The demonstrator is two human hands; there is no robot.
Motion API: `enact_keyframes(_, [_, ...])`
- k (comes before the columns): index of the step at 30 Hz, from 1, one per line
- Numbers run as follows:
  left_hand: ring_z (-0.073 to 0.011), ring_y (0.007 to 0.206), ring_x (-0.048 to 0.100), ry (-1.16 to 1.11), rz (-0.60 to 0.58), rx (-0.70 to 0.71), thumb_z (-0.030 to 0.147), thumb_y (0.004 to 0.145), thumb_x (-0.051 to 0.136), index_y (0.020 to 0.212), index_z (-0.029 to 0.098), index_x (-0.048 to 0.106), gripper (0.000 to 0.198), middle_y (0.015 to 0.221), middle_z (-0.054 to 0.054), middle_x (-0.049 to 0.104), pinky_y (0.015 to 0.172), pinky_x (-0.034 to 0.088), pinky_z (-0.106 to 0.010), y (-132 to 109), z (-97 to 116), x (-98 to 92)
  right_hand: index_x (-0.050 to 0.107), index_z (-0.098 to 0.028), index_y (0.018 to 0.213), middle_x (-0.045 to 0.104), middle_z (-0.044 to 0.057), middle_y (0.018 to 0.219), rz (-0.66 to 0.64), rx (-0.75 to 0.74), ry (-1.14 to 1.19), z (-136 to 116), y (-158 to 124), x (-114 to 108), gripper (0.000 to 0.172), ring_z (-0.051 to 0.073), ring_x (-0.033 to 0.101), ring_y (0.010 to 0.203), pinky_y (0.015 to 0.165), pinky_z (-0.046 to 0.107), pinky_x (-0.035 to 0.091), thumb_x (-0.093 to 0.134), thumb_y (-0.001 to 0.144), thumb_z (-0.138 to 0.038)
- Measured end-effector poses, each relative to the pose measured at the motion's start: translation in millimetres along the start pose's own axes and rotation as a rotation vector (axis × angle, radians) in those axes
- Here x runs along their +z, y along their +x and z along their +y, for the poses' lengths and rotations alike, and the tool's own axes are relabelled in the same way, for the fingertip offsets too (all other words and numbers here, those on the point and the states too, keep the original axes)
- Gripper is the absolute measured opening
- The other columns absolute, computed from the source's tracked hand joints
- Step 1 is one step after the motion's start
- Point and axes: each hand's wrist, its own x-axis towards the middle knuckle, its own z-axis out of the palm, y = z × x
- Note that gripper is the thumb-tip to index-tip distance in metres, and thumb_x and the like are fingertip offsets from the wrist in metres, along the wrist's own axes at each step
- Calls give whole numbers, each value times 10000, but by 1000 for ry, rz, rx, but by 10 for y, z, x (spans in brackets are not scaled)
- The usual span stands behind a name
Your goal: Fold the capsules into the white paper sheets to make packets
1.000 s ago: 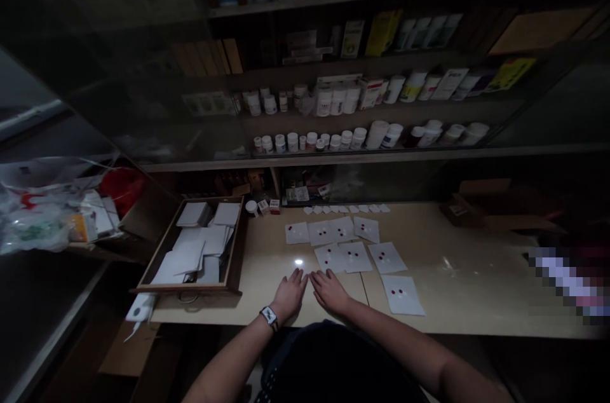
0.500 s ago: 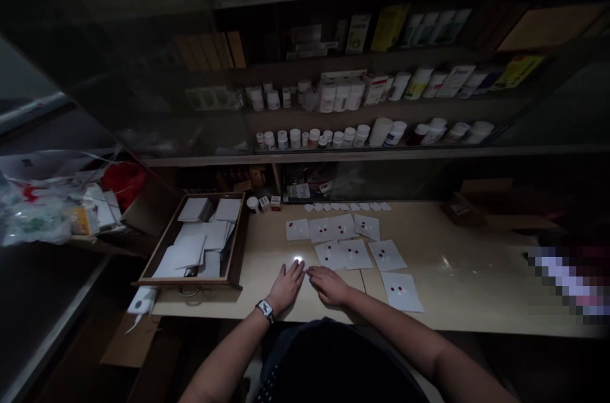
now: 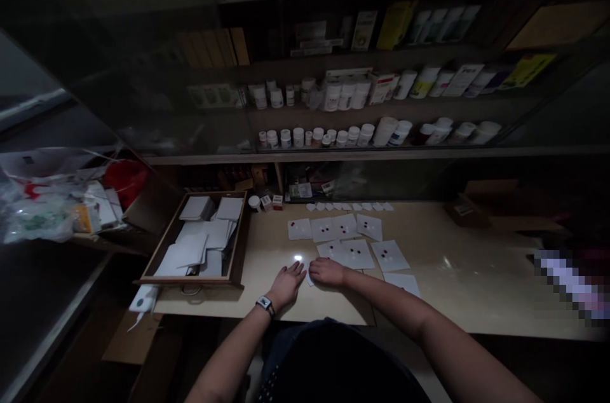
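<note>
Two hands lie open and apart on the pale counter (image 3: 457, 288). The left hand (image 3: 286, 285) holds nothing; the right hand (image 3: 330, 272) sits just beside a white paper corner (image 3: 310, 278). Eight white sheets (image 3: 357, 255) with red dots lie farther out and right; a wooden drawer (image 3: 190, 280) of white paper packets (image 3: 190, 249) stands left.

The right forearm (image 3: 386, 295) partly hides the lowest sheet (image 3: 404, 282).

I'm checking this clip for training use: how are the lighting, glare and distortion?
In the head view, the lighting is dim and the shelves fall into shadow; a small glare spot shines on the tabletop; a pixelated patch blurs the right edge; wide-angle distortion slants the shelf lines.
</note>
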Motion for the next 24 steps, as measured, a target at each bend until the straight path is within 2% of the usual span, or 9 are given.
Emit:
enact_keyframes(7, [-238, 1365, 367, -12, 17, 26, 123, 862, 424, 1302, 258, 543, 475, 1444, -47, 481, 1034, 384, -432, 25, -41, -87, 657, -158, 950, 649, 83, 873, 11, -69, -76, -14, 3, 100, 211, 201, 526, 842, 724, 314, 384, 514, 934, -312])
enact_keyframes(14, [-233, 1354, 391, -7, 2, 28, 107, 837, 437, 1240, 269, 598, 464, 1415, -30, 516, 1026, 393, -419, 59, -88, -97, 668, -190, 862, 655, 57, 838, 5, -81, -51, -97, 92, 165, 250, 173, 528, 798, 714, 295, 370, 445, 971, -216])
enact_keyframes(18, [-243, 1369, 365, -29, 20, 22, 140, 845, 462, 1280, 276, 570, 469, 1446, -32, 480, 1055, 359, -446, 27, -74, -63, 673, -185, 859, 668, 61, 855, -8, 59, 41, -187, 124, 165, 258, 173, 549, 810, 735, 293, 388, 441, 969, -206])
enact_keyframes(22, [-261, 1379, 347, -85, 57, -41, 276, 863, 550, 1276, 281, 578, 414, 1467, -51, 451, 1098, 291, -496, 20, -16, 17, 672, -169, 894, 679, 76, 858, 138, 339, 177, -284, 125, 126, 262, 184, 576, 824, 758, 291, 411, 445, 974, -272])
enact_keyframes(24, [-261, 1366, 368, -106, 99, -84, 320, 892, 549, 1227, 276, 618, 344, 1440, -56, 485, 1097, 289, -499, 37, 24, 69, 666, -172, 901, 681, 77, 866, 193, 413, 248, -316, 109, 107, 265, 184, 583, 831, 761, 286, 420, 439, 976, -288])
